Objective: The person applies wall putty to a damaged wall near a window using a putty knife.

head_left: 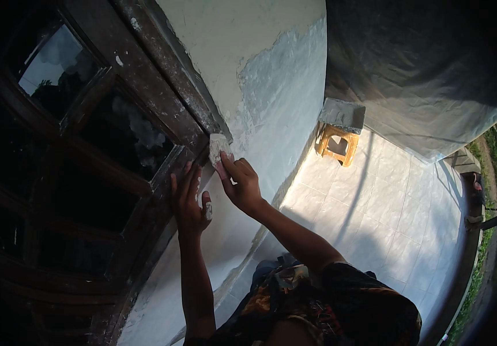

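Observation:
My right hand point(244, 183) grips a scraper point(218, 144) whose blade is coated with pale putty. The blade lies at the edge of the dark wooden frame point(170, 75), where it meets the wall point(286, 72). Beside and slightly below it, my left hand point(191, 199) rests with fingers stretched along the lower part of the frame. White smears mark its thumb and fingers. Part of the wall is bare, patchy grey-white, and the rest has a cream coat with a ragged edge.
Glass panes point(124, 135) fill the dark door or window at left. An orange-yellow stool point(347, 144) bears a grey block-shaped container point(343, 113) by the wall. A large dark sheet point(415, 75) hangs behind it. Pale tiles point(387, 202) cover the floor, bounded by a low edge at right.

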A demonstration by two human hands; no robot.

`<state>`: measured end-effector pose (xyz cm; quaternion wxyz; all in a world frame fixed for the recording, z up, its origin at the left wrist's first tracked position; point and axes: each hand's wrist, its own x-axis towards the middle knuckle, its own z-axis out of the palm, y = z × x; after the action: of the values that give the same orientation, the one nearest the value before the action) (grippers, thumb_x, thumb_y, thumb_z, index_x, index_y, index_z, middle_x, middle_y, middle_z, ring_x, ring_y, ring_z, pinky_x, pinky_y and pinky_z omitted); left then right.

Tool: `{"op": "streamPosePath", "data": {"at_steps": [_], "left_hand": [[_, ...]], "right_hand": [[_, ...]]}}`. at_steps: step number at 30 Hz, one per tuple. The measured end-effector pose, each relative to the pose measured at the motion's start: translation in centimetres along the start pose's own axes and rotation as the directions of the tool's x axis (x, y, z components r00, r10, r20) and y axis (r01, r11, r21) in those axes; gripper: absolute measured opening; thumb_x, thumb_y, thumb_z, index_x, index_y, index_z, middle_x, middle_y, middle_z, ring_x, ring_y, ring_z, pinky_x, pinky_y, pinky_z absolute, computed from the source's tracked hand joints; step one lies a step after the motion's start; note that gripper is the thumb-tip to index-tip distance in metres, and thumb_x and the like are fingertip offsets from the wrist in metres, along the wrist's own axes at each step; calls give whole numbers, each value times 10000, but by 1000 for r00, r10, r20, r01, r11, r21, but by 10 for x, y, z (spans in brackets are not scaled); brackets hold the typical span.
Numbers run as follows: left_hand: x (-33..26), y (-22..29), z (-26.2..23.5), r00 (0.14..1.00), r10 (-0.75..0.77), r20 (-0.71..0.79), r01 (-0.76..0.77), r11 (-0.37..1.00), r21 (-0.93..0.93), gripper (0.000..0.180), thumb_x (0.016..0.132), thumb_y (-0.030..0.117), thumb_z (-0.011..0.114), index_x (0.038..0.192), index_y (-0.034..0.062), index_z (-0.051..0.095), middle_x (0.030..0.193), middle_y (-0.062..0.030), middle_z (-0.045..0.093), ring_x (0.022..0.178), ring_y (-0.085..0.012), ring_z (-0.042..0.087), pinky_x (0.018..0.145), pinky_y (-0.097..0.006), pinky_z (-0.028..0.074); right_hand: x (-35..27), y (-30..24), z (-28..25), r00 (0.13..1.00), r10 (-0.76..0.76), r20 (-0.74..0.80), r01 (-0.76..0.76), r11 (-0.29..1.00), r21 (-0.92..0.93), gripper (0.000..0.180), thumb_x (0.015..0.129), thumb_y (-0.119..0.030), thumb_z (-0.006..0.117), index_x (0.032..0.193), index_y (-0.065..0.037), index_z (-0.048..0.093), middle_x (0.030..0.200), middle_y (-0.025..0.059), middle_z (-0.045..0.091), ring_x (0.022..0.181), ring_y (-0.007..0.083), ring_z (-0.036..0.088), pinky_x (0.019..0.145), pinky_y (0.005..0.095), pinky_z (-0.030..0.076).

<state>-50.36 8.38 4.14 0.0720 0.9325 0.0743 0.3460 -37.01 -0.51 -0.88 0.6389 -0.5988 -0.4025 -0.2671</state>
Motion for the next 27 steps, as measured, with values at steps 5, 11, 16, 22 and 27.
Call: {"op": "streamPosePath", "data": {"at_steps": [5,11,16,22,27], "left_hand": [[-14,0,-16,993,-57,99,53,998,41,570,1000,391,345,1373,5,537,1454,-130,512,1401,-290,431,1172,-580,199],[-11,4,-12,992,-34,119,23,996,91,560,987,357,359,1398,8,512,1463,-122,507,1417,-288,407,1191,-575,151],[-15,-3,-17,995,-11,100,-2,992,122,541,991,343,366,1386,6,520,1445,-125,519,1408,-288,418,1192,-579,155],[-13,0,-10,997,26,73,-32,996,82,521,997,330,366,1368,4,532,1424,-132,534,1396,-289,433,1192,-582,162],[-15,-2,-13,996,13,89,-21,996,85,517,1006,336,372,1369,2,525,1415,-155,535,1370,-311,457,1196,-576,161]], "right_hand": [[82,0,-6,972,61,-226,-65,998,-11,539,795,99,648,1320,-12,600,744,91,596,646,182,546,576,301,461],[72,-13,27,986,24,-167,-43,993,-112,615,761,66,692,1354,8,540,810,126,611,784,294,578,675,381,485],[16,-47,19,985,157,-66,-159,987,-16,532,801,22,710,1317,16,581,781,137,618,713,296,594,691,400,508],[110,-25,15,960,79,-269,-102,992,-70,486,813,23,654,1292,27,570,776,145,610,745,333,583,642,413,474],[50,-65,36,979,189,-70,-192,981,-38,584,772,51,662,1342,-7,554,834,143,621,808,321,601,737,416,504]]}}
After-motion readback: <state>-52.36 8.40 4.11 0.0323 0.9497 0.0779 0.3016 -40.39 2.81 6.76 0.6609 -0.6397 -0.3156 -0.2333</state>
